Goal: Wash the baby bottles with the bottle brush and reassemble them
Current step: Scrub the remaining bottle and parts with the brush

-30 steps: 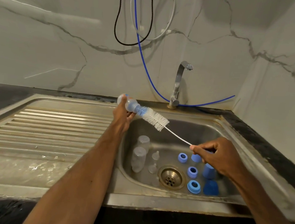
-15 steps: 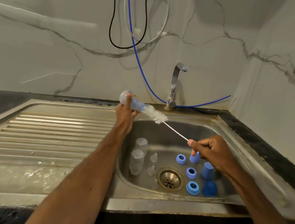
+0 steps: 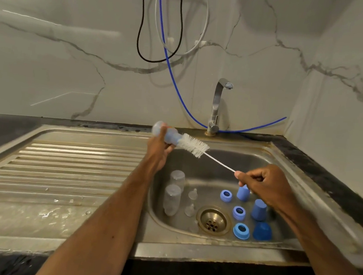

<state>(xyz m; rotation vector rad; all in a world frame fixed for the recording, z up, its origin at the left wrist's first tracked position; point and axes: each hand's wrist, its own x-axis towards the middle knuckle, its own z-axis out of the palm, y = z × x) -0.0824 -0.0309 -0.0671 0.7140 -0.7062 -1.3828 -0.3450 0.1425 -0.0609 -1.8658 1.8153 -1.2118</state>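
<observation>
gripping a small translucent bottle (image 3: 165,133) by its rounded body, the left hand (image 3: 156,151) has its fingers curled round it above the basin's back-left corner, with the blue neck pointing right. the bottle brush (image 3: 194,146), a fuzzy white cylinder of bristles on thin twisted wire, has its tip at that neck. the right hand (image 3: 266,187) pinches the wire's far end between thumb and curled fingers. in the steel sink (image 3: 282,164) stand two clear bottles (image 3: 172,199), soft clear teats (image 3: 191,195), blue rings (image 3: 239,213) and blue caps (image 3: 258,209), all near the round brass drain (image 3: 213,221).
</observation>
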